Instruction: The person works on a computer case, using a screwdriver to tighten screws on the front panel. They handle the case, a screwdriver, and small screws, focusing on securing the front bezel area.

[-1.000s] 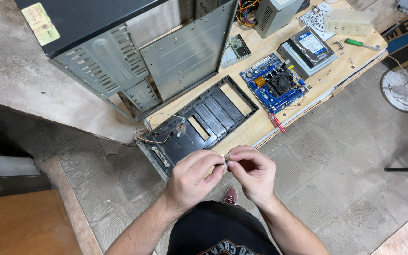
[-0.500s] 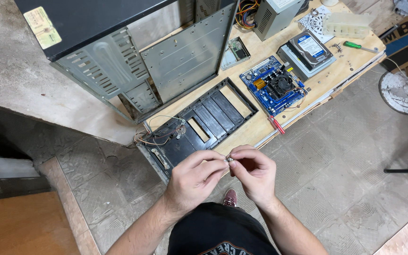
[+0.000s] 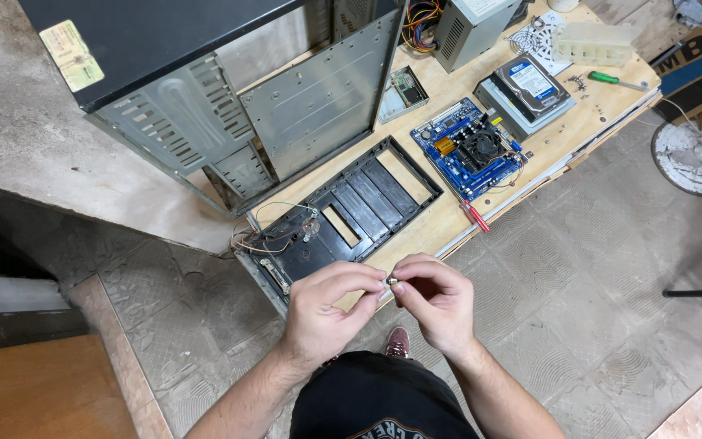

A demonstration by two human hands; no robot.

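Left hand (image 3: 328,313) raised in front of the body, fingers curled in, thumb and forefinger pinched narrow on a small metal part (image 3: 392,284), likely a screw or similar; too small to tell for certain. Right hand (image 3: 438,299) meets it from the other side, fingertips also pinched on the same part. The part sits between the two sets of fingertips, above the near edge of the wooden tabletop (image 3: 440,223).

Far left of the grip and beyond it: an open computer case (image 3: 205,89), black top, bare grey metal frame, side panel off. Just beyond the left hand, lying flat on the tabletop: the black plastic front bezel (image 3: 351,203) with empty drive-bay openings. Thin coloured wires (image 3: 257,240) trail from its left end.

Beyond the right hand: a red-handled screwdriver (image 3: 474,216) at the table edge. Past that, a blue motherboard (image 3: 471,148) with a black fan on it. Left of the board, near the case, a small green circuit card (image 3: 405,91).

Further right and away from the grip: a hard drive (image 3: 528,85) on a grey tray, a green-handled screwdriver (image 3: 615,80), a clear plastic box (image 3: 593,42). A grey power supply (image 3: 471,26) with a bundle of coloured cables sits at the far edge.

Well right of the grip, on the tiled floor (image 3: 595,309): a round white fan base (image 3: 692,156).
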